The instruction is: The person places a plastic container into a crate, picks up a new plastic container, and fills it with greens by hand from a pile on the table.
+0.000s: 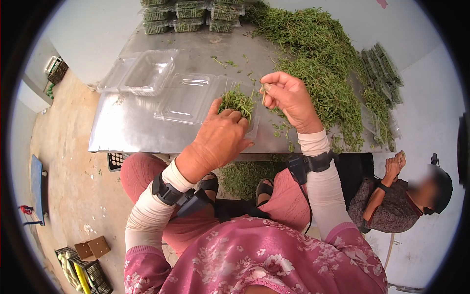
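Note:
A bunch of leafy green sprigs [238, 101] sits in one half of a clear plastic clamshell box [186, 98], whose other half lies flat to the left. On top of the sprigs rests my left hand [218, 137], its fingers spread over them and the thumb held apart. To the right and slightly higher, my right hand [290, 100] pinches a short green stem [264, 96] between thumb and fingertips. A large heap of loose greens [320, 73] covers the table beyond my right hand.
An open clamshell [149, 73] stands at the left of the metal table [117, 130]. Filled boxes [188, 12] are stacked at the back, others [384, 68] at the right. Another person [396, 196] sits at the lower right. A crate [93, 269] stands on the floor, lower left.

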`<state>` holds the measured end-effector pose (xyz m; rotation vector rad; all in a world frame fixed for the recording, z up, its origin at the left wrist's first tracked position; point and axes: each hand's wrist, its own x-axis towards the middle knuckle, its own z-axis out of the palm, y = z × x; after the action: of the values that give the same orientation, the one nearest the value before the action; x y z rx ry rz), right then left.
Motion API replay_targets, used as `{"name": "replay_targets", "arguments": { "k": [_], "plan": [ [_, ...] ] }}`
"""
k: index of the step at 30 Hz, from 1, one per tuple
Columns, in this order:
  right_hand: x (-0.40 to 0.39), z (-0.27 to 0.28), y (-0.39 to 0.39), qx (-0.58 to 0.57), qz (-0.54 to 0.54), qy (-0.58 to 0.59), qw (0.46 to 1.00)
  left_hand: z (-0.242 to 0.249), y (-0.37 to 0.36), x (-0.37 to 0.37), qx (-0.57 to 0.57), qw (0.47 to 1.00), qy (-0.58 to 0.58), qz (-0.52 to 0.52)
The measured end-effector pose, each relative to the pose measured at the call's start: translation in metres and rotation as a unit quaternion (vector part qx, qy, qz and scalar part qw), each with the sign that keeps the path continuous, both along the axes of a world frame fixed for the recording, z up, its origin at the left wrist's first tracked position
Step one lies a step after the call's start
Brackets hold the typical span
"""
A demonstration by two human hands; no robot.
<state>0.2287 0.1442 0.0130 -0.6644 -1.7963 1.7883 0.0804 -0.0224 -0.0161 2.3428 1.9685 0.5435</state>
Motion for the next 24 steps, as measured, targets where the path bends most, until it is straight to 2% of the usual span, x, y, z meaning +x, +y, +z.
{"name": "replay_targets", "arguments": {
  "k": [6,9,24],
  "plan": [
    [-0.007,0.004,-0.014,0.080,0.025,-0.131,0.988,0.000,0.000,0.000,-0.003,1.000,-0.001,-0.003],
    [-0.006,-0.002,-0.011,0.149,0.021,-0.127,0.980,-0.001,0.000,0.000,-0.004,1.000,0.000,-0.003],
    [0.011,0.010,0.008,0.165,-0.096,-0.105,0.976,0.007,-0.001,0.000,0.065,0.998,0.024,-0.007]
  ]
}}
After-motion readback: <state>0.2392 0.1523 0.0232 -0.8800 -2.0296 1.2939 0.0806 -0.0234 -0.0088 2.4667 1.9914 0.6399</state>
